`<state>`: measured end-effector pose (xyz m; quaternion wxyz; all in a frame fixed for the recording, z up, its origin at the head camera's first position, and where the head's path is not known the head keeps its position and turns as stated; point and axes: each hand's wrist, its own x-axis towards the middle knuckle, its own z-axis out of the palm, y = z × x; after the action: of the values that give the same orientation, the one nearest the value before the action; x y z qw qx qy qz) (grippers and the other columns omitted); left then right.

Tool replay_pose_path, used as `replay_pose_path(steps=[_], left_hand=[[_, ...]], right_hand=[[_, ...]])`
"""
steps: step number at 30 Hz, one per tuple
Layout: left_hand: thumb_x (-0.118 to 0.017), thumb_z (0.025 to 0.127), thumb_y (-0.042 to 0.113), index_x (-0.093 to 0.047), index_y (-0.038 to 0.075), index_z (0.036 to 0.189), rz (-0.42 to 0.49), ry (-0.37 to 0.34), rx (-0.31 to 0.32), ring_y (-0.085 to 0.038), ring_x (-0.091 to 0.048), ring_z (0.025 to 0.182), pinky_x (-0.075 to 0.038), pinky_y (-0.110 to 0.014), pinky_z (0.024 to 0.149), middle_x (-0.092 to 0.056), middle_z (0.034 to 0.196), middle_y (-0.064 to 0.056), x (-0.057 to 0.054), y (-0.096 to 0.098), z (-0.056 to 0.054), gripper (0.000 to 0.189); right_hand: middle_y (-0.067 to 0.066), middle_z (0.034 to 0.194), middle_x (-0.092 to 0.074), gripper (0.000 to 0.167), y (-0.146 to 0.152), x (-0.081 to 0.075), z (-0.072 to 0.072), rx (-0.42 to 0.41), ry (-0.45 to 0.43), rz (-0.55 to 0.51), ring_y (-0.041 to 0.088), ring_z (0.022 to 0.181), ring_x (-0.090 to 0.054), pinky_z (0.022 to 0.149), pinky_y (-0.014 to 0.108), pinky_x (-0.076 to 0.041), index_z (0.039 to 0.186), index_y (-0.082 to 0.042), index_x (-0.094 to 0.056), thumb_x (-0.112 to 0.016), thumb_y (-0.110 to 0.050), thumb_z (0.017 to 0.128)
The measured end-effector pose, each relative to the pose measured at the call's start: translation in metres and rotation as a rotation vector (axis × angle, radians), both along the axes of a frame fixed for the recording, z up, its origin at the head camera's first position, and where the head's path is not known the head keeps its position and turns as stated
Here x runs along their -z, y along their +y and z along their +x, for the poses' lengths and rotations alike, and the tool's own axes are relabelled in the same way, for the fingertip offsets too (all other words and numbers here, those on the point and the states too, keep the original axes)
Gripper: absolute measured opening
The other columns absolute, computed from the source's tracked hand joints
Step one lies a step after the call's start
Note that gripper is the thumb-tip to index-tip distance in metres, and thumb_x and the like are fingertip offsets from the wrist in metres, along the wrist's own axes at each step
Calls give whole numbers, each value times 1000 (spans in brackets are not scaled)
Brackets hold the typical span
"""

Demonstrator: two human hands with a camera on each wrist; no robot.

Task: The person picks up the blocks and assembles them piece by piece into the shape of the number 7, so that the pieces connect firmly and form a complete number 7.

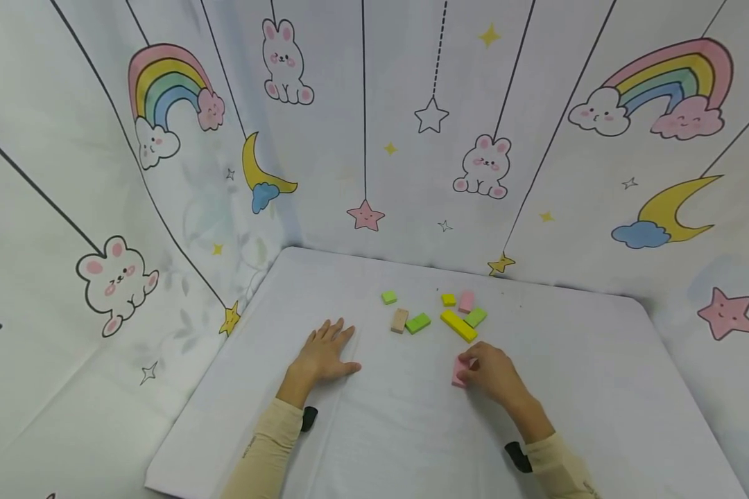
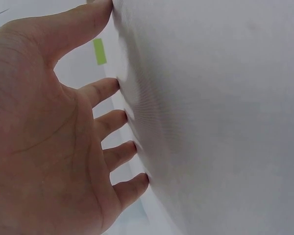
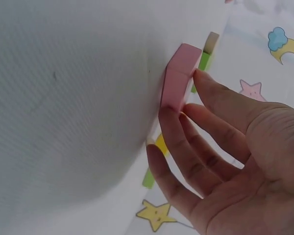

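Observation:
With thumb and fingers, my right hand [image 1: 489, 371] pinches a pink block [image 1: 458, 375] at the table's surface. In the right wrist view that pink block [image 3: 179, 81] sits between the thumb and fingertips of the right hand [image 3: 235, 156]. My left hand [image 1: 322, 355] rests on the white cloth with fingers spread and holds nothing. The left wrist view shows the palm of the left hand [image 2: 54, 127], its fingertips touching the cloth. Beyond the hands lie a long yellow block [image 1: 458, 326], a green block [image 1: 418, 323] and a plain wooden block [image 1: 399, 321].
Farther back are a small yellow block [image 1: 449, 299], another pink block [image 1: 466, 301], a second green block [image 1: 476, 317] and a small green block [image 1: 389, 297]. A white cloth covers the table [image 1: 387, 443]. Printed curtains [image 1: 399, 76] stand behind and beside it.

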<state>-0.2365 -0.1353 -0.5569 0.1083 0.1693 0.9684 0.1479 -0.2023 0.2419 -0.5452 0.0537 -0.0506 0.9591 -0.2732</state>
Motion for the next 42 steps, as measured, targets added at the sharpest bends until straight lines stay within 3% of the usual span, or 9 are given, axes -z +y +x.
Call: replay_pose_path(steps=[11,34,42], left_hand=[[-70,95,53,-38,10,162,0,1,5,-47,-20,155,-21,-65,122,-28,169,-21,-2,1,2,86],[-70,94,54,-39,11,162,19,4,1,-46,-21,155,-22,-66,122,-28,169,-20,1,0,0,86],[-70,94,55,-39,11,162,15,10,4,-46,-21,155,-23,-66,121,-28,169,-20,2,0,0,86]], right_hand=[[3,102,-67,31,-11,1,11,22,-18,-17,15,82,-61,64,29,-53,108,-7,-79,-91,-16,81],[-1,94,-65,27,-31,0,31,2,38,-11,12,79,-58,64,27,-50,102,-7,-80,-92,-17,79],[-3,92,-63,29,-37,3,35,5,13,1,12,77,-55,63,26,-48,101,-9,-80,-93,-20,78]])
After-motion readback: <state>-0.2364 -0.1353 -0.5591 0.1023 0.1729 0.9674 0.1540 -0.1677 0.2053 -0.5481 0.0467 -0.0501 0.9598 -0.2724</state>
